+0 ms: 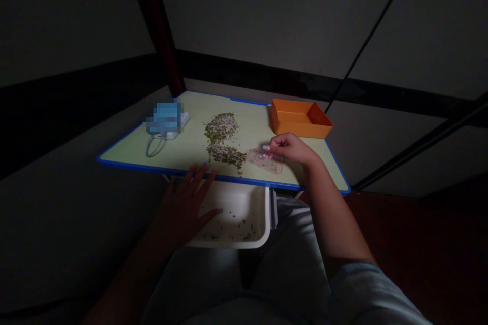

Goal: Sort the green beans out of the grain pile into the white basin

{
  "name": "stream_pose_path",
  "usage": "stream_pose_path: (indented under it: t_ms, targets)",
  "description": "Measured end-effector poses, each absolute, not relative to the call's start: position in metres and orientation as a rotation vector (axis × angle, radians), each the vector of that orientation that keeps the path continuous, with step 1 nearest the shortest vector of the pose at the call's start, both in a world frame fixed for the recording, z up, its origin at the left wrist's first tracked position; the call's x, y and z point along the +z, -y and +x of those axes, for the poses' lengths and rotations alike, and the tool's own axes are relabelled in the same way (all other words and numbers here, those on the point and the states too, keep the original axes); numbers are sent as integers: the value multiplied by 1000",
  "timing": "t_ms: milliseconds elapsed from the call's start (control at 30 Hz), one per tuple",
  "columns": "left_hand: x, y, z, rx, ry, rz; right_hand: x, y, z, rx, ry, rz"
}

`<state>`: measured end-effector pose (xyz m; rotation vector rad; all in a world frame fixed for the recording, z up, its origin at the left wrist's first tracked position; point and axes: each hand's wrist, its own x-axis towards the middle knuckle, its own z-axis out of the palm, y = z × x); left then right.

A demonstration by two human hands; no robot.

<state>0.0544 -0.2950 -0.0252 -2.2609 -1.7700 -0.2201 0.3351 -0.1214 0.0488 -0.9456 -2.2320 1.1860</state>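
Observation:
My right hand (292, 149) is over the right part of the small table, its thumb and fingers pinched on a clear plastic piece (271, 165) with pink markings. The plastic's near edge lies low by the tabletop; its exact kind cannot be made out. Just left of it is a strip of small greenish grains (227, 155), trailing toward the front edge. Behind that strip sits a larger heap of green and pale grains (221, 128). My left hand (185, 205) is spread open above the white bin (264, 218), fingertips by the table's front edge and holding nothing. Dark grains dot the bin's floor.
The pale table (190, 150) has a raised blue rim. An orange open box (295, 124) stands at its back right corner. At the left lies a white device (183, 121) with a blurred blue top and a looped cable (149, 148). Walls surround the table's back.

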Motion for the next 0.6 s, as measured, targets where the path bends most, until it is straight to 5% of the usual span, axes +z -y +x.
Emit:
stream_pose_path:
  t_ms: [600]
  targets:
    - [-29,295,54,-244,1735,-2238,41,124,321,1246,2393,-882]
